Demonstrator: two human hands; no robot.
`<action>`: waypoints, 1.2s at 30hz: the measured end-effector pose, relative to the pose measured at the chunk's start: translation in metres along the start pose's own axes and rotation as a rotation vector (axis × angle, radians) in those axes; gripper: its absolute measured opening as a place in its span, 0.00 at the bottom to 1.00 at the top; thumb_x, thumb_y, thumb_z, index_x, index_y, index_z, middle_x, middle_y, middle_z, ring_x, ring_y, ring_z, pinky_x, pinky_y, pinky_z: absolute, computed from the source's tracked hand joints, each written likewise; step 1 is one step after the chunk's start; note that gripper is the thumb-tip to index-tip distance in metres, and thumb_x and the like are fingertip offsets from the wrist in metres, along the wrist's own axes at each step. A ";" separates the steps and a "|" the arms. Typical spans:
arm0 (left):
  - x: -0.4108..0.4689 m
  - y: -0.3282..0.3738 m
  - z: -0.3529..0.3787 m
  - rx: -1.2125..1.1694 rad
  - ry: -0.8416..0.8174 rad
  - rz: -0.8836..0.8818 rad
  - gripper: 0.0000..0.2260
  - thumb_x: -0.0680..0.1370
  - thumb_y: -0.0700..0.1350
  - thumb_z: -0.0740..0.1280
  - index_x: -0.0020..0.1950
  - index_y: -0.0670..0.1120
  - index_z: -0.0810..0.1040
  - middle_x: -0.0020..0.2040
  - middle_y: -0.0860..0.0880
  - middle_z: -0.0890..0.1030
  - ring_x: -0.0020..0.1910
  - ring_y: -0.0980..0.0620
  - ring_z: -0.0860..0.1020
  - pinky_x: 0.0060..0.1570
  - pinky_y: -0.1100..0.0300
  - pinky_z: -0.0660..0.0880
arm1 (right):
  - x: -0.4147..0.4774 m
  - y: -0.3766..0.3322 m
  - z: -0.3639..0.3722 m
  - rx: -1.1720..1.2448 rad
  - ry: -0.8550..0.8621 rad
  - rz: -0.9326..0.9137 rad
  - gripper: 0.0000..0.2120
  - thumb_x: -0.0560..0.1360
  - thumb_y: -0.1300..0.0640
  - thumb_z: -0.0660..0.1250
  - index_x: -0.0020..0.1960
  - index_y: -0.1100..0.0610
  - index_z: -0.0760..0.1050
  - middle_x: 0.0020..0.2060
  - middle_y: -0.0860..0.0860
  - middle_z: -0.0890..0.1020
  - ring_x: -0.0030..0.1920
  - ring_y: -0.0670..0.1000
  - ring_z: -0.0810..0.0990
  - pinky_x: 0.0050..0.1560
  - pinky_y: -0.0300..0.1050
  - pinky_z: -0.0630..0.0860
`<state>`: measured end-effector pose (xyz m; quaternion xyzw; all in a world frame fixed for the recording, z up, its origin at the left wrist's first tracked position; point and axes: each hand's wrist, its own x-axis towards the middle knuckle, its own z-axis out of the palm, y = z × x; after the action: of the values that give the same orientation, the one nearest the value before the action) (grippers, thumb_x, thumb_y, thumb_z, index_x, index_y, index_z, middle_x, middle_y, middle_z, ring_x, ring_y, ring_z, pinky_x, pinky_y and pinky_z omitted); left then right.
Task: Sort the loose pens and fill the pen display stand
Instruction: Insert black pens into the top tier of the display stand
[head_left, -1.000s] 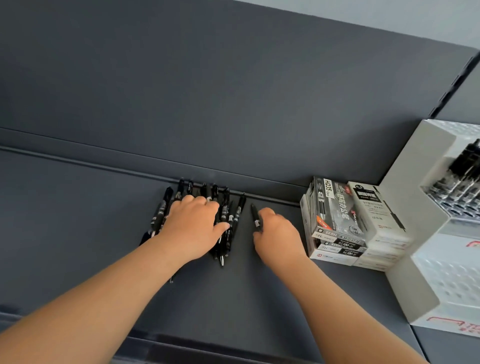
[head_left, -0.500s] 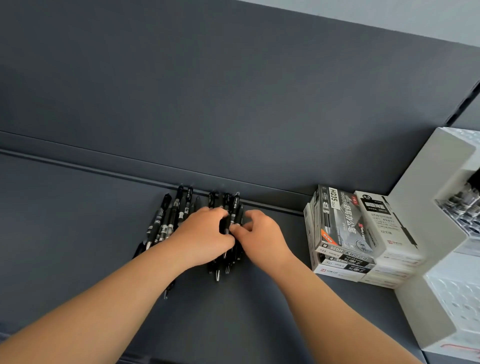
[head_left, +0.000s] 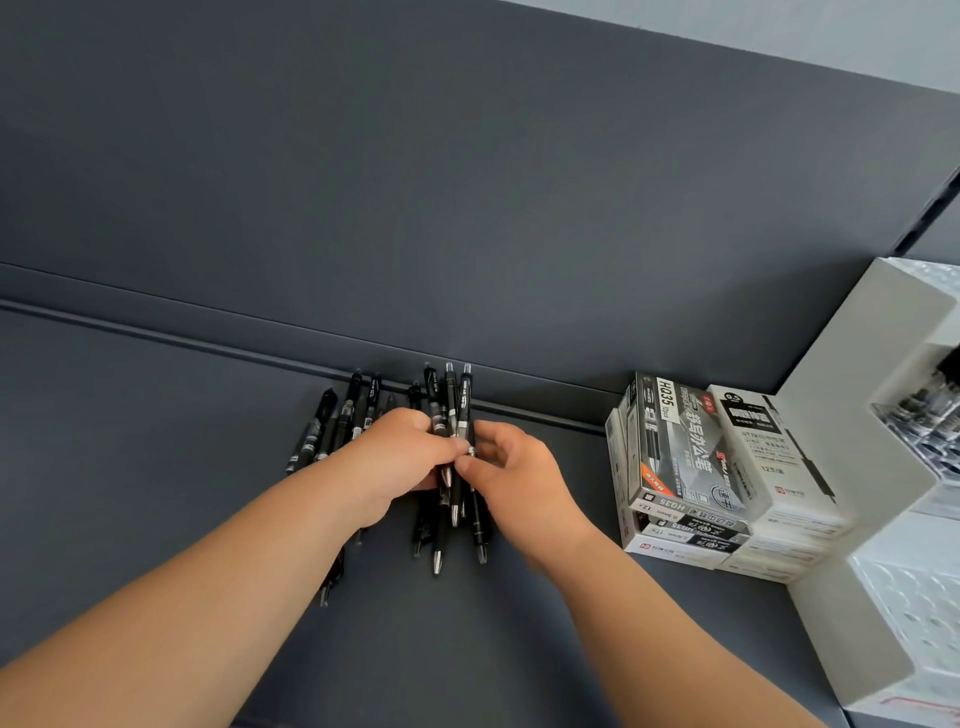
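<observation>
I log: left hand (head_left: 397, 460) clasps the pen bundle (head_left: 451, 397); right hand (head_left: 519, 486) pinches the same bundle, over the grey shelf (head_left: 156, 467).

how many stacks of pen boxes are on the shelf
2. The grey-topped stack stands right of the right hand; the white-topped stack stands just right of it, next to the display stand. More could be hidden behind them.

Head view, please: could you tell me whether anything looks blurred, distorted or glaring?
Head view: soft, even light, no glare; the wide lens stretches the display stand at the right edge, which looks smeared; the pens in the left hand and right hand are fairly sharp.
</observation>
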<state>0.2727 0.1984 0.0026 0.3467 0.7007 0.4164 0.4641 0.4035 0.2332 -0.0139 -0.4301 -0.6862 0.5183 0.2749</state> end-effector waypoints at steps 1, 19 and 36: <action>0.000 -0.001 0.001 -0.037 -0.011 -0.005 0.11 0.75 0.41 0.69 0.55 0.38 0.78 0.54 0.39 0.81 0.54 0.44 0.80 0.55 0.49 0.78 | -0.001 -0.001 -0.001 0.015 0.003 -0.013 0.14 0.74 0.63 0.67 0.54 0.46 0.76 0.48 0.45 0.83 0.50 0.43 0.81 0.54 0.38 0.77; -0.018 0.007 0.022 -0.254 0.013 0.156 0.09 0.78 0.42 0.62 0.57 0.50 0.72 0.55 0.44 0.79 0.59 0.44 0.76 0.58 0.47 0.72 | -0.010 -0.023 -0.008 0.084 0.082 -0.113 0.18 0.75 0.69 0.63 0.62 0.57 0.76 0.51 0.47 0.84 0.52 0.42 0.82 0.58 0.41 0.77; -0.040 0.018 0.018 -0.174 0.011 0.258 0.12 0.74 0.37 0.64 0.54 0.50 0.70 0.46 0.43 0.77 0.41 0.49 0.76 0.39 0.54 0.74 | -0.032 -0.039 -0.027 -0.063 0.059 -0.101 0.16 0.75 0.66 0.65 0.58 0.52 0.77 0.39 0.52 0.84 0.38 0.51 0.83 0.45 0.48 0.80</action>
<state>0.3042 0.1756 0.0295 0.3901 0.6144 0.5334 0.4310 0.4290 0.2145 0.0341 -0.4185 -0.7144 0.4692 0.3071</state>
